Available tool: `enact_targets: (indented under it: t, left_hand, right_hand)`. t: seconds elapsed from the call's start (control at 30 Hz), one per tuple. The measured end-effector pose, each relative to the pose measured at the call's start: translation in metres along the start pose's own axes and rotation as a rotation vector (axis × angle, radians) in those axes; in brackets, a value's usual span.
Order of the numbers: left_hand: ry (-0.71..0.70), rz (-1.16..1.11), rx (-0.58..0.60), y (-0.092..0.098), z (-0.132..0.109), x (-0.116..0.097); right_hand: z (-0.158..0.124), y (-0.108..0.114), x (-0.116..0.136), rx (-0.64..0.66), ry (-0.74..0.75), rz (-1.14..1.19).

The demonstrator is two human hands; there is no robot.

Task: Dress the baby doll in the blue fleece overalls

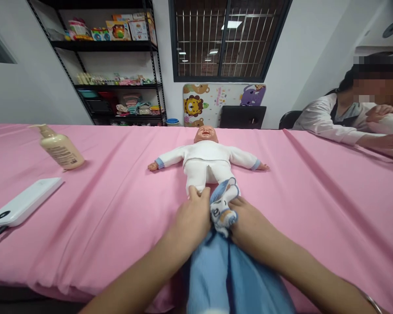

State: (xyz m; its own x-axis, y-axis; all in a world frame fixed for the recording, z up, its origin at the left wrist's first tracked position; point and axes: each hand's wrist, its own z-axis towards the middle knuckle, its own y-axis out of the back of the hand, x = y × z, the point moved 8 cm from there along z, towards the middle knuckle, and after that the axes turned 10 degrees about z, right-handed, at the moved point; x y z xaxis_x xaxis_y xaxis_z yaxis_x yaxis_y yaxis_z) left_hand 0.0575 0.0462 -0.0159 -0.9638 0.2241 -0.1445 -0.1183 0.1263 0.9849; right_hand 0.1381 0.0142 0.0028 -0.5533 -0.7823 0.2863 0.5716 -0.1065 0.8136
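Note:
A baby doll point(206, 152) in white clothes with blue cuffs lies on its back, arms spread, head away from me. My left hand point(196, 213) is closed round the lower end of the doll's leg on the left. At the other leg is my right hand point(249, 220), curled with its fingertips hidden. Between my hands, a blue and white cartoon figure point(223, 207) covers part of that leg; below it hangs blue cloth point(212, 270). The doll's feet are out of sight.
A pink sheet point(118, 209) covers the table. On the left stand a pump bottle point(61, 148) and a white power bank point(26, 203) with a cable. A person point(334, 113) leans on the table at right. Behind are a black shelf point(108, 46) and a dark monitor point(242, 117).

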Motion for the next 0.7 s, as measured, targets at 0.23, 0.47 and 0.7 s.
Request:
enact_targets:
  t: [0.23, 0.47, 0.7]
  left_hand:
    - [-0.029, -0.197, -0.261, -0.002, 0.068, 0.039]
    - [0.091, -0.783, -0.385, -0.014, 0.088, 0.085]
    - [-0.107, -1.387, -0.047, -0.024, 0.093, 0.067]
  right_hand:
    - [0.047, -0.033, -0.059, 0.321, -0.166, -0.15]
    - [0.045, -0.036, -0.061, 0.088, 0.002, 0.046]
    - [0.037, -0.022, -0.077, 0.006, -0.145, 0.333]
